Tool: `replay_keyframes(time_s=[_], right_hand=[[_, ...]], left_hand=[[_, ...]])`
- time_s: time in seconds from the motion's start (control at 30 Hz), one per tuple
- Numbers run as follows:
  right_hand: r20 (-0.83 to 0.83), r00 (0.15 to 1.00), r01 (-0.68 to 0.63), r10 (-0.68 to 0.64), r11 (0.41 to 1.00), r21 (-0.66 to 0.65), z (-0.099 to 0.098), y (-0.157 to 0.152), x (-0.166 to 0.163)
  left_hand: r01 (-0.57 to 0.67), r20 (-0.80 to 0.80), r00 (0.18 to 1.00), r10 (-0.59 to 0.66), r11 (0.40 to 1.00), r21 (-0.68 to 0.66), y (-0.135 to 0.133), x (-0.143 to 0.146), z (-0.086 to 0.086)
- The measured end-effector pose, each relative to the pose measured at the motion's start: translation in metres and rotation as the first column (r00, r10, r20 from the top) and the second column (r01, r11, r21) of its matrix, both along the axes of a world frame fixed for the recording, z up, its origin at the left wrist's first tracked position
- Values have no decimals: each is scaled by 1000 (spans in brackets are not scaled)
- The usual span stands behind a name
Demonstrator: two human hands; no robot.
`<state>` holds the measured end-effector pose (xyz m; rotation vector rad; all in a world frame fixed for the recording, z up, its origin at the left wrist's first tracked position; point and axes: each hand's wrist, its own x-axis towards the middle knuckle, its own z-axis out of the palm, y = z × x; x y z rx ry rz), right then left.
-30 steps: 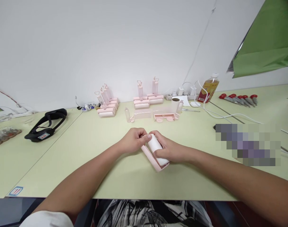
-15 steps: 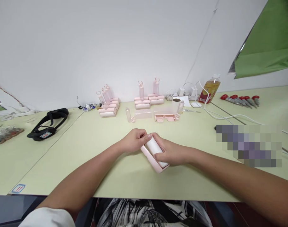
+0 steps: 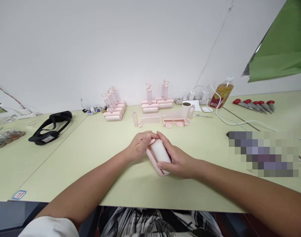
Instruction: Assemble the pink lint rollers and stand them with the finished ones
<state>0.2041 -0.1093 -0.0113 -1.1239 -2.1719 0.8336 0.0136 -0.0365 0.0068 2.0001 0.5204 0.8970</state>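
Note:
Above the table, both hands hold a pale pink trough-like holder (image 3: 152, 158) with a white roll (image 3: 160, 152) lying in it. My left hand (image 3: 140, 144) is closed round the far end, its thumb against the pink end piece (image 3: 154, 142). My right hand (image 3: 177, 159) wraps the right side, with the thumb pressing the near end of the roll. Beyond them lies an open pink holder (image 3: 174, 121) with two pink round discs (image 3: 168, 125) in front of it. A clear tube-shaped handle (image 3: 135, 119) stands close by.
Several pink holders (image 3: 113, 116) with rolls and upright clear tubes are grouped near the wall. A cardboard core (image 3: 186, 110), tweezers (image 3: 202, 116), a drink bottle (image 3: 221, 92), white cables and red-capped tools (image 3: 254, 104) are right. A black head strap (image 3: 51, 128) lies left.
The roll and holder have tilted a little, and the pink end piece now shows at the roll's far end. My left thumb has shifted left; my right fingers have extended along the side.

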Motion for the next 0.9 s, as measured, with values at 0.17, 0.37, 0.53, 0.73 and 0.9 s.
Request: replay_keyframes(time_s=[0.17,0.37,0.53,0.73,0.9], right_hand=[[33,996,-89,87,995,44,6,-3,-1],[33,994,-108,108,994,13,9,-5,-3],[-85,994,-66,64,998,-15,3,1,-1],[-57,970,223,-236,959,-175,2,10,4],[55,919,393,-391,896,-207,9,19,13]], left_hand=[[8,40,999,-7,1000,-27,-4,3,3],[-21,8,1000,22,996,-84,-8,6,6],[-95,-16,996,93,984,-151,-5,7,-1],[-393,-141,913,384,919,-43,18,4,-13],[-642,-189,716,672,740,200,54,-9,-21]])
